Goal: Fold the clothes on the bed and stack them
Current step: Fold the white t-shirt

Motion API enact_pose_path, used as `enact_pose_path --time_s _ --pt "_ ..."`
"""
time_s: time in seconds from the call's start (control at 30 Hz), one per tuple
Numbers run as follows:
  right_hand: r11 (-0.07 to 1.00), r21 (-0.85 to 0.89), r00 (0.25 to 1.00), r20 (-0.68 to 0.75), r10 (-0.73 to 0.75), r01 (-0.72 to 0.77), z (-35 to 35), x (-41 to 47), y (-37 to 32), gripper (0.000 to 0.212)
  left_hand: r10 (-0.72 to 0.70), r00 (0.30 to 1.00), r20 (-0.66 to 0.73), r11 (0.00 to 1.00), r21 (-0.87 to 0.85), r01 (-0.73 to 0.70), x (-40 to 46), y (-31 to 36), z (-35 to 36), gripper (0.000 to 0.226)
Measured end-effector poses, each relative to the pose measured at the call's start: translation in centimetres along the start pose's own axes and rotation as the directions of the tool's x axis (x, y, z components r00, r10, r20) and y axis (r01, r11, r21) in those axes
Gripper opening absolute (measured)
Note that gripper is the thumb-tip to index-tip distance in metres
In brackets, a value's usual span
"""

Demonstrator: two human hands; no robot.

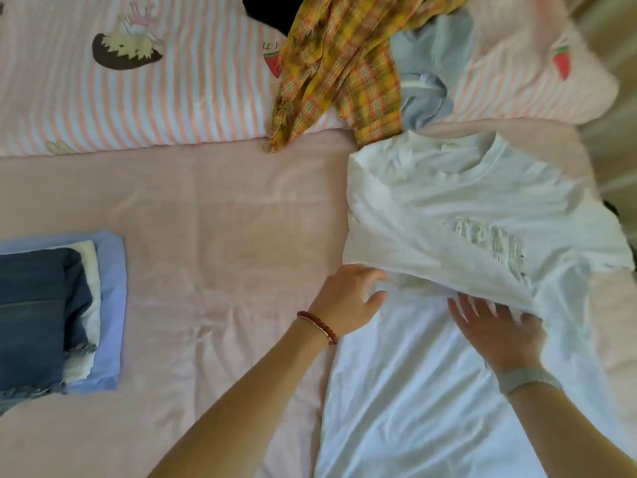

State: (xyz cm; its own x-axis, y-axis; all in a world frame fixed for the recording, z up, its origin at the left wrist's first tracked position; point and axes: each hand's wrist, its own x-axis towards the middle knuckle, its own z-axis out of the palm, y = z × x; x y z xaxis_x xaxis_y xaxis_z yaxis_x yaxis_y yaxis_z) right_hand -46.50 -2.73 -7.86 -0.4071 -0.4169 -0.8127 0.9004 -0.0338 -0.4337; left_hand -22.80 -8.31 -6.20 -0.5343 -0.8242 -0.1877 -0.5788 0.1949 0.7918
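White T-shirt on bed, folded-over top just beyond fingertips of left hand and right hand; fingers spread, gripping nothing. Risk: loose fold may slide or bunch

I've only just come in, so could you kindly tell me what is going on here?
A person is folding a white T-shirt on the bed. The top half is doubled over toward them; the left hand and the right hand lie with spread fingers at the fold. A stack of folded clothes sits at the left. A plaid garment and a pale blue one wait unfolded by the striped pillow.
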Motion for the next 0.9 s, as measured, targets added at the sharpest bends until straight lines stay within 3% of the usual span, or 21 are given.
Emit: enact_pose_path --time_s 0.1,0.13,0.17,0.27,0.33,0.4,0.47,0.53,0.6,0.7,0.73,0.77,0.83,0.87,0.9 --pt "0.992 -0.121 0.997 -0.074 -0.026 0.017 0.4 -4.5 -4.2 0.037 -0.159 0.987 0.014 0.986 0.042 0.159 1.3 -0.8 -0.5 0.028" --pt "0.972 -0.235 0.991 -0.13 -0.027 -0.005 -0.3 -2.8 -3.4 0.035 -0.188 0.982 -0.014 0.98 0.063 0.188 1.7 -1.3 -0.4 0.025" --pt "0.889 -0.457 0.99 -0.128 -0.055 -0.009 -0.3 -3.0 -3.8 0.031 -0.214 0.976 -0.045 0.972 0.093 0.217 2.1 -1.7 -0.4 0.024" --pt "0.457 -0.881 0.913 -0.084 -0.399 0.119 -1.3 -1.5 -4.1 0.025 -0.178 0.98 -0.091 0.954 0.229 0.195 3.6 -1.0 0.5 0.03" --pt "0.114 -0.963 0.81 0.138 -0.57 0.244 -1.1 -1.3 -6.0 0.024 -0.078 0.996 -0.048 0.924 0.372 0.09 4.9 -0.2 1.6 0.038" --pt "-0.151 -0.953 0.755 0.301 -0.583 0.263 -1.3 0.1 -8.0 0.035 0.084 0.996 -0.005 0.873 0.483 -0.072 6.3 0.6 3.2 0.047" --pt "-0.314 -0.94 0.818 0.281 -0.501 0.131 -1.7 1.7 -9.8 0.058 0.082 0.994 0.072 0.816 0.567 -0.109 7.7 1.4 4.7 0.055" --pt "-0.322 -0.945 0.88 0.197 -0.432 0.054 -2.3 3.1 -11.1 0.071 -0.054 0.992 0.116 0.775 0.632 -0.032 9.1 1.6 5.5 0.061" --pt "-0.259 -0.959 0.904 0.209 -0.372 0.115 -3.2 4.2 -11.8 0.054 -0.114 0.99 0.085 0.72 0.693 0.023 10.3 1.5 5.6 0.057" --pt "-0.182 -0.936 0.877 0.346 -0.334 0.3 -3.6 3.8 -12.8 0.027 -0.057 0.998 0.03 0.703 0.711 0.019 11.0 1.7 4.2 0.035" --pt "-0.213 -0.892 0.818 0.451 -0.356 0.399 -3.5 3.5 -13.5 0.025 0.003 1.0 0.007 0.687 0.727 -0.007 11.0 1.5 3.6 0.029" --pt "-0.297 -0.807 0.713 0.59 -0.378 0.51 -3.0 2.9 -14.3 0.024 0.04 0.999 -0.002 0.654 0.756 -0.025 10.8 1.4 3.0 0.027" --pt "-0.523 -0.543 0.427 0.84 -0.335 0.657 -1.8 1.9 -15.9 0.025 0.051 0.998 0.036 0.61 0.79 -0.06 10.1 2.1 2.2 0.029" --pt "-0.607 -0.407 0.3 0.913 -0.275 0.683 -1.7 1.5 -16.6 0.024 -0.019 0.996 0.091 0.595 0.801 -0.062 9.7 2.4 2.1 0.036" --pt "-0.668 -0.312 0.249 0.949 -0.191 0.676 -1.8 1.4 -17.0 0.023 -0.159 0.977 0.144 0.58 0.815 -0.026 9.4 2.7 2.2 0.049"
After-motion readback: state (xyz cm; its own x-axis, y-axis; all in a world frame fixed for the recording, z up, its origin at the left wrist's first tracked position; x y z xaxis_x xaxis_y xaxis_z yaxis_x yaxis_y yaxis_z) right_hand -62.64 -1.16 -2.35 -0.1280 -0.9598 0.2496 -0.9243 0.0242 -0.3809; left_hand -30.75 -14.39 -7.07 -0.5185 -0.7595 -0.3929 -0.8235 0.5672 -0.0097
